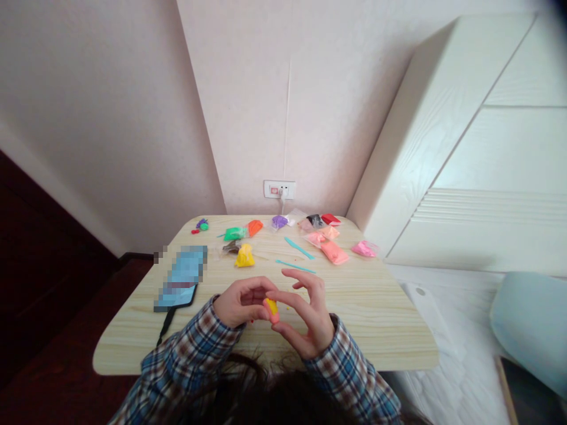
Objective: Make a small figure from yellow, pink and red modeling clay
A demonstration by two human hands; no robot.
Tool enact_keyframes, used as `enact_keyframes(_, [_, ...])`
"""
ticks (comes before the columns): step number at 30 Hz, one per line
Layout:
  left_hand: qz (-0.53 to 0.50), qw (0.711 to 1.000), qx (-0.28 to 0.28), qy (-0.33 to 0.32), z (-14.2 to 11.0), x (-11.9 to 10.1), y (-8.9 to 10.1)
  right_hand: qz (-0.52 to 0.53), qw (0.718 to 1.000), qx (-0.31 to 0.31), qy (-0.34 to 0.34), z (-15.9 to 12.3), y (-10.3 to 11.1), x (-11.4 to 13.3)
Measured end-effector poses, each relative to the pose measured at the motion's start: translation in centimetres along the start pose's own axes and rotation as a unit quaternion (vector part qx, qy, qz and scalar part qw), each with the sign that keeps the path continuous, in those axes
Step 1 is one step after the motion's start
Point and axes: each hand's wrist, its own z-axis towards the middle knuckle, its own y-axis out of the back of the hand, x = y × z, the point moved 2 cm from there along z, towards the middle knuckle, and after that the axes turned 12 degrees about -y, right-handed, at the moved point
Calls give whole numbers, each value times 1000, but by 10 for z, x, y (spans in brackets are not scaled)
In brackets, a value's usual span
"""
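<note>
A small lump of clay (271, 310), soft-looking and smooth, sits between the person's hands above the near part of the tabletop (146, 348). It is stubby and rounded, with yellow showing within a pink outer part. The left hand's grip (243, 301) pinches its left side, thumb below and fingers curled over; the right hand's grip (308, 313) clasps it too, forefinger at the upper edge and thumb at the lower, the remaining fingers lifted and loosely bent. Both cuffs are woven plaid cloth in blue, brown and white.

The tabletop is pale, streaked with a wood grain, its corners rounded. Beyond the hands, two slim turquoise plastic sticks (299, 248) lie flat and apart. To their left, a yellow packet (244, 256) bulges into a rough triangle, near a green packet (235, 234) and an orange packet (254, 228). To their right lies a flattish, four-sided salmon packet (335, 252), and farther right a crinkled pink packet (364, 248). At the far left corner are small rounded coloured pieces (202, 226). A phone (183, 274) with a blurred screen leans at the left, on a dark stand.
</note>
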Motion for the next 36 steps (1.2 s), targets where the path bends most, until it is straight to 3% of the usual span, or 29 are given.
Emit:
enact_keyframes(5, [-26,999,19,9,2,-2,0,-3,999,-46,13,-1,2,-1])
enact_keyframes(27, [-37,998,37,27,7,-4,-6,0,997,-62,40,1,3,3])
enact_keyframes(32, [-18,997,-54,-60,5,-9,1,18,993,-118,-9,1,13,-2])
enact_keyframes(36, [-56,984,-122,-117,0,-13,9,-1,978,-187,-91,-1,19,-24])
